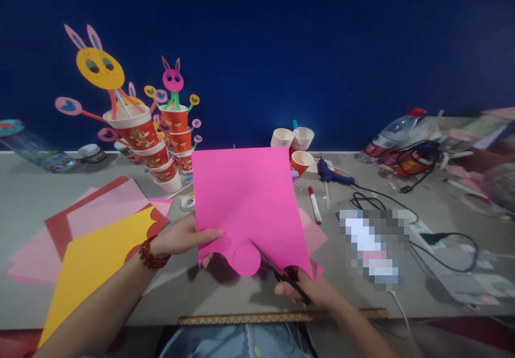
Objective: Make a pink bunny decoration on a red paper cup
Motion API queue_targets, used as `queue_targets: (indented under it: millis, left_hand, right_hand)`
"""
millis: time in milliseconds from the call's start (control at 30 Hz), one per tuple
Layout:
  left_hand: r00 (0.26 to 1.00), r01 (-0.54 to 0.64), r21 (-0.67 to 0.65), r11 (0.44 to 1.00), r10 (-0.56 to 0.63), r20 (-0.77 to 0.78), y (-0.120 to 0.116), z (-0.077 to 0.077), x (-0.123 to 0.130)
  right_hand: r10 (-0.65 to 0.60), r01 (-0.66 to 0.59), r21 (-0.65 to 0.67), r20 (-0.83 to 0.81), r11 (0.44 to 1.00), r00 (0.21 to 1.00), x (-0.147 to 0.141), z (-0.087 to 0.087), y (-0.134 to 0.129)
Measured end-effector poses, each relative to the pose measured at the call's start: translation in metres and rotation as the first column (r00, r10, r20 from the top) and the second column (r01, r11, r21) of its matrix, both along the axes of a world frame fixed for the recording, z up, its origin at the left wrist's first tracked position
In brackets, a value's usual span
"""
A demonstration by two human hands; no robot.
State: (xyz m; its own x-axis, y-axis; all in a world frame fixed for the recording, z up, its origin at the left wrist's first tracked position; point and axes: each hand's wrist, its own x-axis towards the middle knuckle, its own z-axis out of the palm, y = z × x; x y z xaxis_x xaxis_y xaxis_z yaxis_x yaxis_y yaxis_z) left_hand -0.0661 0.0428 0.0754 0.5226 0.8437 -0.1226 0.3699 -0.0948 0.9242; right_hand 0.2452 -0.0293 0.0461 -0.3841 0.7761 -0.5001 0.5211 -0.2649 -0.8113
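Note:
A bright pink sheet [245, 197] is held up over the table, its lower edge cut into curves. My left hand [183, 235] grips its lower left part, thumb on the front and fingers behind. Black-handled scissors [277, 271] are in my right hand [306, 289], fingers closed round the handles. The blades lie at the upper right of a circle outline [247, 260] near the sheet's bottom edge. Part of my right hand is hidden behind the sheet's lower right corner.
Yellow paper [92, 256] and pink and red sheets lie left. Decorated cup stacks [139, 132] stand behind. A red marker [315, 205], a blue glue gun [332, 174], cables, a blurred-out object [372, 248] and a bottle [392, 135] are right.

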Motion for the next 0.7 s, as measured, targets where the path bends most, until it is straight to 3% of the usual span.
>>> queue_targets:
  millis: [233,500,700]
  left_hand:
    - [0.999,0.049,-0.013,0.999,-0.049,0.004,0.002,0.008,0.002]
    - [0.999,0.045,0.015,0.999,-0.045,-0.004,0.006,0.006,0.001]
    - [0.988,0.117,-0.103,0.988,-0.105,0.116,-0.001,0.010,0.014]
  right_hand:
    - [-0.004,0.004,0.000,-0.012,1.000,1.000,0.000,0.001,0.001]
    - [-0.008,0.009,-0.009,0.026,1.000,1.000,0.004,-0.006,0.000]
    - [-0.102,0.102,0.003,0.110,0.995,0.989,0.002,-0.019,0.000]
